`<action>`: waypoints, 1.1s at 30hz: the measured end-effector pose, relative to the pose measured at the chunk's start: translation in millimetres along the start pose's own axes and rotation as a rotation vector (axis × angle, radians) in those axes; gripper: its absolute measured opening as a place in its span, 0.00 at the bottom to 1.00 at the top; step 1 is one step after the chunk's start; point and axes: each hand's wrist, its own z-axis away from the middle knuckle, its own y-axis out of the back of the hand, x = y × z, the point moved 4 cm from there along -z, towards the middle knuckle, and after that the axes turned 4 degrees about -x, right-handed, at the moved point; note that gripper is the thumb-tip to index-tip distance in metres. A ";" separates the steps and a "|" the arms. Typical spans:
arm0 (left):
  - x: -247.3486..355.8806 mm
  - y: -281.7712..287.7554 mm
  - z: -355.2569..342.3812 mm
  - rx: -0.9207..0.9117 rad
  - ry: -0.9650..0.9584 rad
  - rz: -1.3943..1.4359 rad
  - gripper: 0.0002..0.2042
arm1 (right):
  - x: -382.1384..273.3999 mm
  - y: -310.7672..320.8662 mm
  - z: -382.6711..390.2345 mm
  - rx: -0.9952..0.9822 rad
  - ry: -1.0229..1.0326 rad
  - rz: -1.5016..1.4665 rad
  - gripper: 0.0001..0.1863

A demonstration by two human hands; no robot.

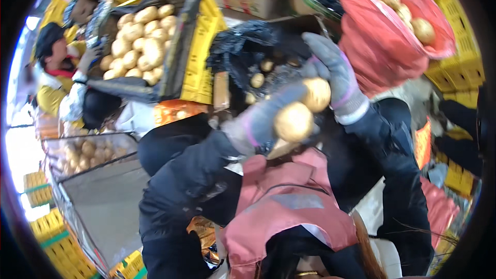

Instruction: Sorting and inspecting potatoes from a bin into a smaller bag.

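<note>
In a grey glove with a purple edge, my left hand (266, 116) is closed around a pale round potato (293, 122). A second potato (316, 94) lies against it, between my two hands. My right hand (336, 75), gloved the same way, is beside that second potato with its fingers stretched out and apart; whether it touches the potato I cannot tell. Below both hands is a dark-lined crate (279, 36) with black plastic and a few small potatoes (257, 79) in it.
A yellow crate (199, 46) heaped with potatoes stands at the upper left. At the upper right a red sack (372, 41) holds more potatoes. Another person (62, 77) works at the far left. A grey-sided bin (103, 191) of potatoes is at the lower left.
</note>
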 end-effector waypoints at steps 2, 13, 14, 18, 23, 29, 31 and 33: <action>-9.5 -3.1 -1.5 0.013 -0.105 -0.021 0.24 | 6.2 -1.1 -1.9 0.003 -0.035 0.010 0.18; 244.7 110.7 105.9 0.462 -1.072 -1.043 0.21 | 59.9 75.5 -49.4 0.172 -0.106 -0.171 0.17; 252.5 116.7 116.0 0.526 -0.990 -0.924 0.24 | 76.2 84.9 -59.2 0.172 -0.145 -0.093 0.17; 229.6 75.6 127.6 0.290 -0.882 -0.163 0.26 | 179.6 125.4 -85.8 0.123 -0.534 0.380 0.17; 167.6 20.4 99.6 0.192 -0.975 -0.342 0.25 | 324.8 122.9 -92.2 -0.223 -0.400 1.512 0.22; 163.9 24.5 91.0 0.114 -0.934 -0.353 0.36 | 388.7 70.4 -76.8 -0.607 -0.298 2.013 0.23; 164.2 19.8 93.3 0.135 -0.887 -0.458 0.35 | 361.2 68.1 -89.1 -0.523 -0.482 1.811 0.33; 163.9 14.1 96.9 0.237 -0.783 -0.653 0.33 | 313.7 68.6 -105.6 -0.327 -0.648 1.359 0.43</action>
